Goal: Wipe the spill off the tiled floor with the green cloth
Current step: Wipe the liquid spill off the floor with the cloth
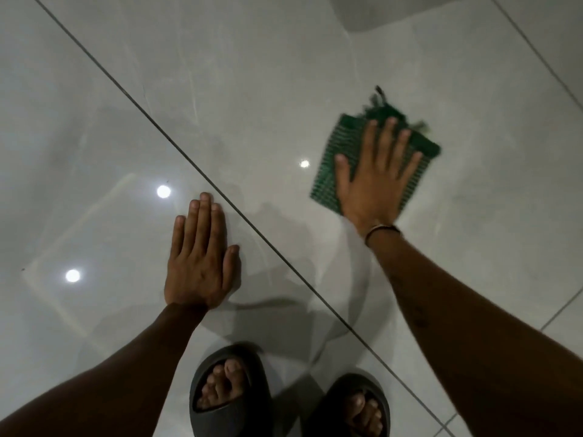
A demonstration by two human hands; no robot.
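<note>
The green cloth (pixel 328 171) is spread flat on the tiled floor (pixel 252 74), on the tile to the right of a long dark grout line (pixel 176 146) that runs diagonally across the view. Its far edge is frayed, with loose threads trailing onto the tile, and it is blurred. The right hand (pixel 375 181) is pressed flat on top of the cloth with its fingers splayed wide; nothing is gripped. A thin band (pixel 380 230) is worn at the right wrist. The left hand (pixel 202 263) is laid flat on the bare tile, left of the grout line and well apart from the cloth, with its fingers extended and held close together, holding nothing.

Faint wet smears are seen on the glossy tile between the two hands and near the cloth. Three bright round light reflections (pixel 163 191) are caught in the floor. Two dark slippers (pixel 230 395) are seen at the bottom edge, near the left forearm. Nothing lies between the cloth and the surrounding tile. No writing or brand can be read anywhere.
</note>
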